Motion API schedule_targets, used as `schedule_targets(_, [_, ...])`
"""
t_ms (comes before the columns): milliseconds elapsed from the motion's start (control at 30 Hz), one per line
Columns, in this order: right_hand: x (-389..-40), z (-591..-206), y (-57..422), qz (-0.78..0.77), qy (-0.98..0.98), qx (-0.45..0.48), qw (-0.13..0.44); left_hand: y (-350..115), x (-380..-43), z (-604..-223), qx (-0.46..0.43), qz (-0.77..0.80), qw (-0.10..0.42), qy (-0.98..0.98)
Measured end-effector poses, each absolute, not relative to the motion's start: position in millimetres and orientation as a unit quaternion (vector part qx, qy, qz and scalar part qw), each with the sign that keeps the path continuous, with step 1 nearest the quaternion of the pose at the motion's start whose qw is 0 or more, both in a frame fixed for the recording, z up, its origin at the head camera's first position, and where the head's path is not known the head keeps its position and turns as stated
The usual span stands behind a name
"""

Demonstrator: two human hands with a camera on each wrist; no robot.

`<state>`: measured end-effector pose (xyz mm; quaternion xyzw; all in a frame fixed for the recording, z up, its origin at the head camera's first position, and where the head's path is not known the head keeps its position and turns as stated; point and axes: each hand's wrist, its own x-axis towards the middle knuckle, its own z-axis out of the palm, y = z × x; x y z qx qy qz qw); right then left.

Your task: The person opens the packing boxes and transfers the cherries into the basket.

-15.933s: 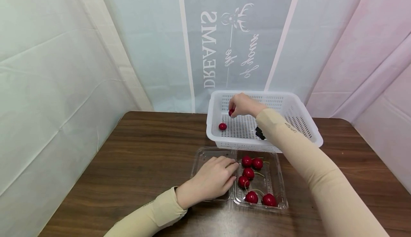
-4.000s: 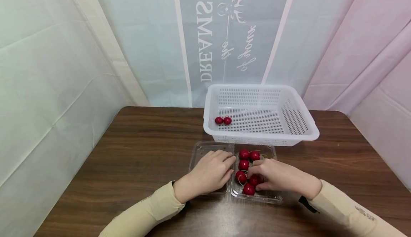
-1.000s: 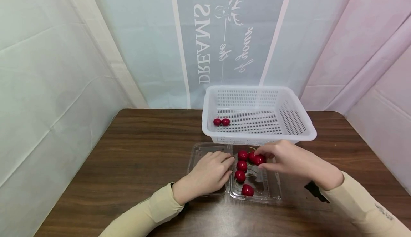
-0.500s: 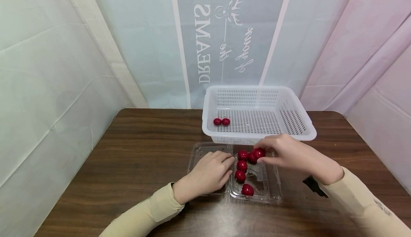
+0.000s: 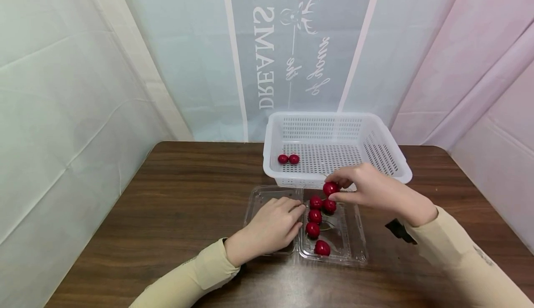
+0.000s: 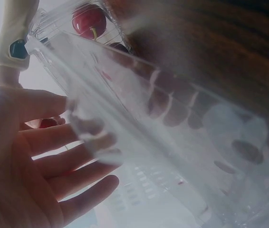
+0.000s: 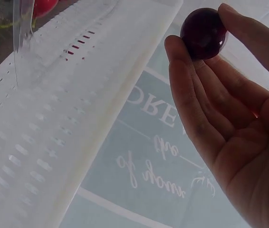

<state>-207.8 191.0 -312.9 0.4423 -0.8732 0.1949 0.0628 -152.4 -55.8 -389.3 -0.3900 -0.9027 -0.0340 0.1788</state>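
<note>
Cherries [image 5: 314, 216]: five in container [image 5: 339, 242], two in basket [image 5: 333, 157], one in right hand [image 5: 369, 189].

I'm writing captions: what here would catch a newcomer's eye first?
Likely the glossy cherry pinched by the right hand, by the near edge of the white basket. Then five other cherries in the right half of the open clear container, and two more cherries inside the basket at its left end.
</note>
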Motion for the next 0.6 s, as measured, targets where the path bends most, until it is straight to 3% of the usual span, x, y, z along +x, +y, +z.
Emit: schedule_targets(600, [-238, -305, 189, 0.198, -0.874, 0.441, 0.052, -55, -152, -388, -0.391, -0.032, 0.179, -0.902])
